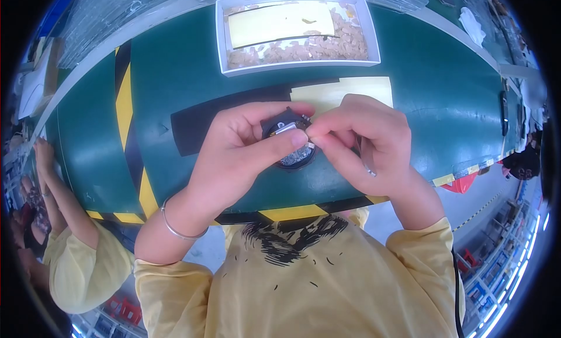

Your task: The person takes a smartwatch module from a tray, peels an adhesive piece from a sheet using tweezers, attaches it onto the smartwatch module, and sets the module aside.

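Head: left hand holds round device, right hand adjoining; striped edge near.

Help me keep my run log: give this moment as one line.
left hand: holds round dark device | right hand: fingertips at device's edge | beyond: dark sheet, pale yellow sheet, white box

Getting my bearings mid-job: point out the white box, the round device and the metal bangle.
White box (301,65): head view, near wall.
Round device (296,157): head view, exposed circuitry.
Metal bangle (173,232): head view, lower curve.
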The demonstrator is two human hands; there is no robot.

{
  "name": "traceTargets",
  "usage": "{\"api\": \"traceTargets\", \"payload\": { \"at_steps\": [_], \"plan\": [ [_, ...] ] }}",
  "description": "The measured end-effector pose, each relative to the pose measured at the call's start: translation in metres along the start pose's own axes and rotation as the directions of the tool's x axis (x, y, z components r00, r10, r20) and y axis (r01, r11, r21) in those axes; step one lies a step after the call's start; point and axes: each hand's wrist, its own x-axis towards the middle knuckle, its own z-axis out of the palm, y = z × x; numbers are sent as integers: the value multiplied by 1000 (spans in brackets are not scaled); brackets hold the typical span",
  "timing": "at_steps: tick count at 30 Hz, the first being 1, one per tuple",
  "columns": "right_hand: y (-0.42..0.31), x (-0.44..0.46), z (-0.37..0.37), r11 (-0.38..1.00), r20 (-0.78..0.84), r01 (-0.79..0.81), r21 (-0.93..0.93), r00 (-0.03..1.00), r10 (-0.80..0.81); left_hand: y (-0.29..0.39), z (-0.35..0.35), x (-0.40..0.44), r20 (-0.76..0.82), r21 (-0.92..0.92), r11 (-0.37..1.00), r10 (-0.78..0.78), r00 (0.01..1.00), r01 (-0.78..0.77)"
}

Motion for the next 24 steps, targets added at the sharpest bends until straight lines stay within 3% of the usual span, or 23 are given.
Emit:
{"api": "traceTargets", "payload": {
  "at_steps": [8,13,17,21,24],
  "plan": [
    [1,-1,5,996,-3,-45,78,999,45,7,8,0,-14,35,996,-80,997,81],
    [4,1,-1,983,127,-108,149,988,89,14,4,-3,81,-73,988,-132,988,138],
    [7,2,-3,966,197,-148,211,975,106,9,-1,-1,58,2,979,-206,977,206],
    [5,7,-5,965,2,-167,202,985,170,18,5,-2,36,9,983,-183,982,183],
    [20,19,-18,974,-221,-225,-1,950,220,15,7,-3,11,24,991,-135,991,134]
  ]
}}
